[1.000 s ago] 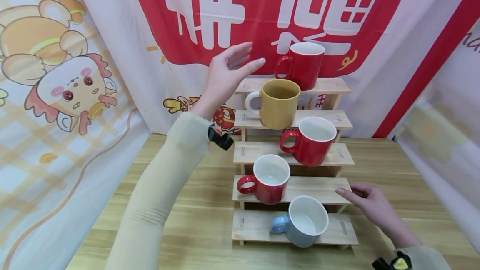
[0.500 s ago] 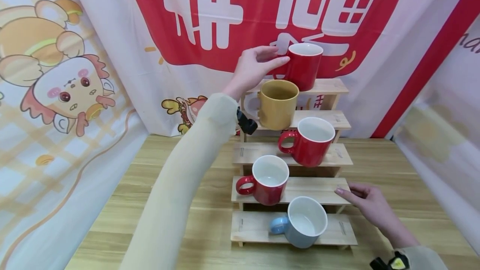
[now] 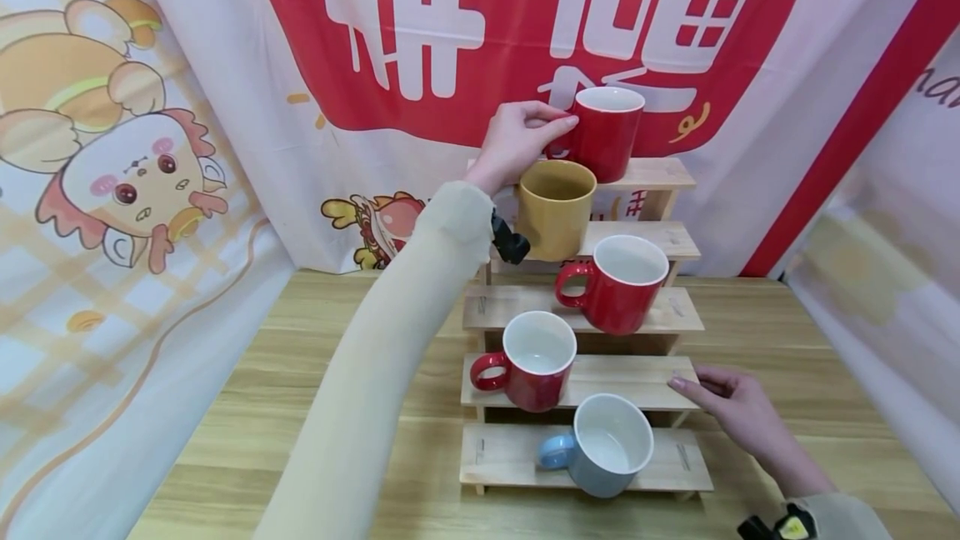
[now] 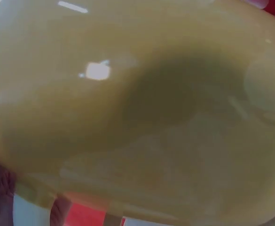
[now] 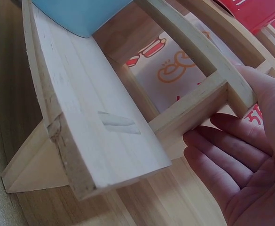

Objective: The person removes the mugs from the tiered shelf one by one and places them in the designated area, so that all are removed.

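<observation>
On the top step of a wooden tiered rack (image 3: 652, 227) stands a red mug (image 3: 611, 136) with a white inside. My left hand (image 3: 517, 140) pinches its handle, thumb in front; the handle is mostly hidden. Just below, a mustard-yellow mug (image 3: 555, 215) sits on the second step, under my left wrist, and it fills the left wrist view. My right hand (image 3: 738, 407) holds the right end of the second-lowest step. In the right wrist view, the thumb lies on the board's end and the fingers (image 5: 222, 160) curl beneath it.
Another red mug (image 3: 626, 282) stands on the middle step. A smaller red mug (image 3: 536, 361) sits at the left of the second-lowest step. A light-blue mug (image 3: 611, 448) is on the lowest step. Printed cloth (image 3: 420, 48) hangs behind the rack on the wooden table (image 3: 405, 448).
My left hand has moved right to the top red mug, and its fingers have closed on the handle. My right hand stays at the rack, and the mugs stay in place.
</observation>
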